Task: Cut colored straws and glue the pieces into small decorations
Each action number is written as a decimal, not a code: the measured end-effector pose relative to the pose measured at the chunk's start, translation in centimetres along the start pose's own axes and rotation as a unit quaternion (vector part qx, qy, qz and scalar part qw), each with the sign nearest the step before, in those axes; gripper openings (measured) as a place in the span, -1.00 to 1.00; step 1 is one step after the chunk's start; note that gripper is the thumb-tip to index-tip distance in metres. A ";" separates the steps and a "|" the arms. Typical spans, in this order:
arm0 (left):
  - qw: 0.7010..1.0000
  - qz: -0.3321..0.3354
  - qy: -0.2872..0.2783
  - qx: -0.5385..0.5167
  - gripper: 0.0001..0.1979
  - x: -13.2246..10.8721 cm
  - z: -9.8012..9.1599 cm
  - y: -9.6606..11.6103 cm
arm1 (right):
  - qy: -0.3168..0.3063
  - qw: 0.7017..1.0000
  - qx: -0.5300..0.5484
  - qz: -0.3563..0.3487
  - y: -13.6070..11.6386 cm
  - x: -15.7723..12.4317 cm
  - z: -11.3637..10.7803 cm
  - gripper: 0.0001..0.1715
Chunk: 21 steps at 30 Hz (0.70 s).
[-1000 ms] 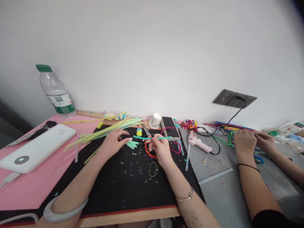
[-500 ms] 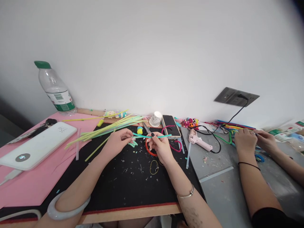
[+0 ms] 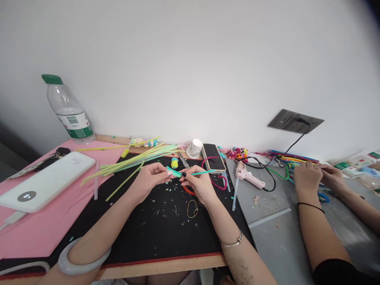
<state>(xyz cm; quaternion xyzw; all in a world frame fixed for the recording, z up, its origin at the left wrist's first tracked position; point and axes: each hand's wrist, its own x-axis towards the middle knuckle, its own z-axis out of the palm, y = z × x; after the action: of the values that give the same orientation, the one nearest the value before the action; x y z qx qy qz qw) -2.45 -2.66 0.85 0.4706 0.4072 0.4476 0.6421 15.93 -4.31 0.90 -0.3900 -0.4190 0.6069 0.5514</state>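
Observation:
Over a black mat (image 3: 154,233), my left hand (image 3: 150,178) pinches the left end of a teal pipe cleaner (image 3: 196,173) and a bunch of short teal pieces (image 3: 173,172). My right hand (image 3: 198,183) grips the same teal pipe cleaner near its middle, fingers closed; its free end points right toward a phone (image 3: 213,156). Under my right hand lie a red ring (image 3: 187,190) and a yellow-brown loop (image 3: 192,208). Scissors (image 3: 184,161) and a small yellow-blue figure (image 3: 174,162) lie just behind my hands.
Long yellow-green pipe cleaners (image 3: 133,160) fan out at the left. A white power bank (image 3: 44,181) lies on pink paper, a bottle (image 3: 69,111) behind it. A paper cup (image 3: 194,149) and pink glue gun (image 3: 247,177) stand nearby. Another person's hands (image 3: 317,178) work at the right.
My left hand left the mat, picked up the short teal pieces and came to the left end of the teal pipe cleaner. My right hand rose slightly with it.

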 end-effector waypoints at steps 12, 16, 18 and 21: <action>0.996 -0.021 0.019 -0.085 -0.71 0.1 0.5 0.0 | 0.015 1.000 0.004 0.020 0.0 -0.2 0.3 -0.66; 0.998 -0.021 0.019 -0.065 -0.71 0.2 0.5 -0.5 | 0.010 1.000 -0.005 0.015 0.2 -0.2 0.3 -0.68; 0.998 -0.020 0.019 -0.059 -0.72 0.2 0.5 -0.7 | 0.008 1.000 -0.007 0.016 0.3 -0.2 0.3 -0.69; 0.997 -0.022 0.022 -0.068 -0.74 0.3 0.5 -0.8 | 0.010 1.000 -0.008 0.015 0.3 -0.1 0.3 -0.70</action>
<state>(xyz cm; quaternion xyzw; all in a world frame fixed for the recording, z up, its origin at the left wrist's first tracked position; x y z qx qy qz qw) -1.73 -2.64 0.11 0.4069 0.3997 0.4707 0.6732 15.58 -4.49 0.68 -0.4065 -0.4120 0.6080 0.5434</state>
